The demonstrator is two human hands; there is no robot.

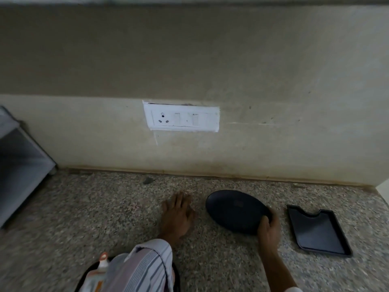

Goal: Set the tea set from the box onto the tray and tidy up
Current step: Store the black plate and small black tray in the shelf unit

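Note:
A dark oval plate (235, 209) lies on the speckled stone counter (105, 218), right of centre. My right hand (269, 227) grips its near right rim, fingers curled over the edge. My left hand (177, 213) rests flat on the counter just left of the plate, fingers spread and holding nothing. A dark rectangular tray (317, 232) with a notched far edge sits empty to the right of the plate. At the bottom left, a black round dish (176, 277) holds a white and orange bottle (99, 270), partly hidden by my striped sleeve.
The beige wall rises straight behind the counter, with a white socket and switch plate (183, 119) above it. A grey open-fronted unit (19, 165) stands at the far left. The counter's right end stops near a wall corner (381, 190).

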